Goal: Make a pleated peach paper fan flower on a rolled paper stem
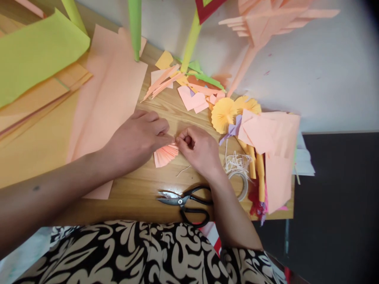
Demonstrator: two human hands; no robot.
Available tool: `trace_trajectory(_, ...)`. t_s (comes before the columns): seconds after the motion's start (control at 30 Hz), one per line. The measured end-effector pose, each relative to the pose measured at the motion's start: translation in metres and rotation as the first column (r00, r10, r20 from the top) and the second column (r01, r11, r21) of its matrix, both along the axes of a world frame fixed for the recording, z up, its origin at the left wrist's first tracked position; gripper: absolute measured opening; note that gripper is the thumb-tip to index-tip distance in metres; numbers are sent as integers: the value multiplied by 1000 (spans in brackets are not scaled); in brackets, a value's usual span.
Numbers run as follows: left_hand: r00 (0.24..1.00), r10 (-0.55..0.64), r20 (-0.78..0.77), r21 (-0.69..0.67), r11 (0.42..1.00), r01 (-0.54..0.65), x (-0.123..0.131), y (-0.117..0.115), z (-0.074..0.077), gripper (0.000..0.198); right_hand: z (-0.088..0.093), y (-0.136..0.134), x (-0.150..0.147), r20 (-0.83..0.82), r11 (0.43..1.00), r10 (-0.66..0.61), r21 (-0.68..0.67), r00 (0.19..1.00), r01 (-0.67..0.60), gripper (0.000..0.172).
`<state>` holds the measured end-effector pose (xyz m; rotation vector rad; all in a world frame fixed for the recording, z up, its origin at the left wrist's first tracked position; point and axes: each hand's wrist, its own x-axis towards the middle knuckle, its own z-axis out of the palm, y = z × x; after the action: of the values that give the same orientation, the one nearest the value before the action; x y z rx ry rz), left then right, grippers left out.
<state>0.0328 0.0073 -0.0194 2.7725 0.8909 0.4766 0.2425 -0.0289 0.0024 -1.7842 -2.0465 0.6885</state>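
My left hand (142, 136) is closed over a small pleated peach paper fan (166, 156), whose folds spread out below my fingers on the wooden table. Close against the fan's upper right corner, my right hand (199, 150) makes a pinch with thumb and forefinger; what lies between those fingertips is too small to make out. A short loose piece of white thread (183, 170) lies just below the fan. Black-handled scissors (180, 201) rest with blades parted, nearer my body.
Peach sheets (109, 94) and green paper (44, 55) lie left. Paper scraps (192, 98), yellow pleated rosettes (223, 114), tangled white thread (237, 161) and a tape roll (243, 185) are at the back and right. Paper flowers on stems (242, 69) lean against the wall.
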Motion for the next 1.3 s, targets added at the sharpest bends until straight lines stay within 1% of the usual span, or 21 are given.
trace_trajectory(0.1,1000,-5,-13,12,1000,5,1,-2,3,39,3,0,5,-64,999,-26,-36,998,24,10)
trace_trajectory(0.2,999,9,-41,22,1000,-8,1,-4,5,42,3,-1,13,-149,992,-113,-67,982,104,12)
trace_trajectory(0.27,999,12,-52,34,999,-10,2,-4,4,42,2,-1,17,-175,989,-150,-39,973,145,13)
trace_trajectory(0.3,998,13,-54,43,999,-10,2,-5,4,42,1,-2,18,-174,989,-146,-8,974,147,13)
trace_trajectory(0.37,999,14,-52,59,998,-11,2,-5,2,41,0,-2,19,-149,992,-95,70,984,106,14)
trace_trajectory(0.47,1000,1,-31,82,997,1,1,-4,-1,40,0,-1,17,-81,990,56,134,995,-44,14)
trace_trajectory(0.57,1000,-25,-19,108,994,27,0,-3,-1,38,0,1,13,29,978,166,127,986,-168,14)
trace_trajectory(0.67,999,-31,8,113,993,30,-1,-1,-2,39,0,3,10,141,978,180,84,973,-193,13)
trace_trajectory(0.73,999,-27,47,101,995,22,-1,0,-2,41,0,3,9,178,979,185,55,966,-198,15)
trace_trajectory(0.8,996,-8,88,60,998,3,-1,1,-2,42,0,2,10,184,976,199,51,963,-211,16)
trace_trajectory(0.87,989,34,141,4,999,-35,0,1,-1,41,0,0,10,153,970,216,80,964,-231,16)
trace_trajectory(0.97,978,94,187,-108,991,-74,1,0,2,30,2,-5,10,67,957,232,161,970,-240,14)
trace_trajectory(1.1,961,114,253,-286,958,-38,2,-2,5,25,4,-13,5,-37,939,236,265,971,-219,16)
trace_trajectory(1.2,935,148,323,-386,922,-12,1,-3,7,23,2,-18,1,-137,957,174,256,975,-135,6)
trace_trajectory(1.23,928,147,342,-401,916,3,0,-3,7,22,0,-19,0,-177,966,141,239,974,-97,10)
trace_trajectory(1.3,919,131,372,-402,915,33,0,-3,8,20,-3,-20,-2,-254,977,104,209,961,-51,25)
